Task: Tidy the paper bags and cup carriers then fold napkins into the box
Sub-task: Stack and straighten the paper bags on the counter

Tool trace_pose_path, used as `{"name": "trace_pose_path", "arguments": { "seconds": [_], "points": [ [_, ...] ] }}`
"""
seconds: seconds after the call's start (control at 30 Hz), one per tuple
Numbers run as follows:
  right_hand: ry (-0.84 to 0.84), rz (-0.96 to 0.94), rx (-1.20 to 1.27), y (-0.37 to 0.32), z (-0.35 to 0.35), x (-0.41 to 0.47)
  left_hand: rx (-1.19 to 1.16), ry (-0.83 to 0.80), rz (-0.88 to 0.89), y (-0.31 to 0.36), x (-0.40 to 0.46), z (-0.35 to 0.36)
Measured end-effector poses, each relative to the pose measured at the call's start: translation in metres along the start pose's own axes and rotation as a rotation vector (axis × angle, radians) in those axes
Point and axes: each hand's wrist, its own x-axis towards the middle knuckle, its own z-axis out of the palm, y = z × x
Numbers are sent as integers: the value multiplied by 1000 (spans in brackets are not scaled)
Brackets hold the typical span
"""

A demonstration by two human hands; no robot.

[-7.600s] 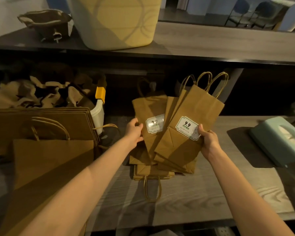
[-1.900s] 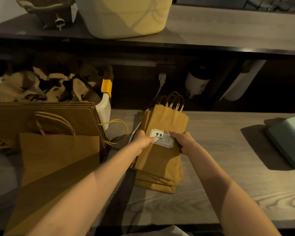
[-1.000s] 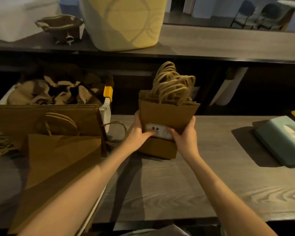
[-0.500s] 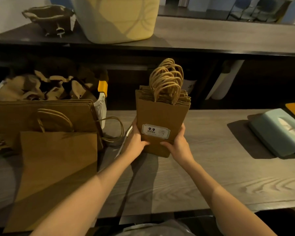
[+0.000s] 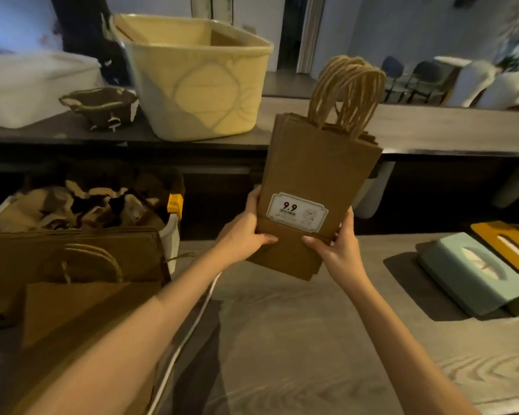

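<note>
Both hands grip a stack of small paper bags [image 5: 315, 187] upright above the surface [image 5: 297, 339]: the left hand [image 5: 246, 232] curls round its left edge, the right hand [image 5: 339, 244] round its right, thumbs on the front below the label [image 5: 296, 211]. Left of the left hand lie larger paper bags [image 5: 72, 256], possibly against a bin [image 5: 171, 235]. Right of the right hand sits a tissue box [image 5: 474, 274].

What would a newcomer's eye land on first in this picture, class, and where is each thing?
First, the upright bundle of small brown paper bags with twisted handles at centre, gripped low down by the left hand and right hand; its white 9.9 label faces the camera. Next, the large pale yellow plastic tub on the upper shelf behind, and the mint-green tissue box at right.
</note>
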Motion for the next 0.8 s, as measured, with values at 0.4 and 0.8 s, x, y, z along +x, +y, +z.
{"name": "trace_pose_path", "arguments": {
  "seconds": [0.4,0.8],
  "points": [
    [-41,16,42,-88,-53,112,-137,67,109,92,84,-58],
    [-72,383,24,-128,-41,190,-322,180,-155,106,136,-76]
  ]
}}
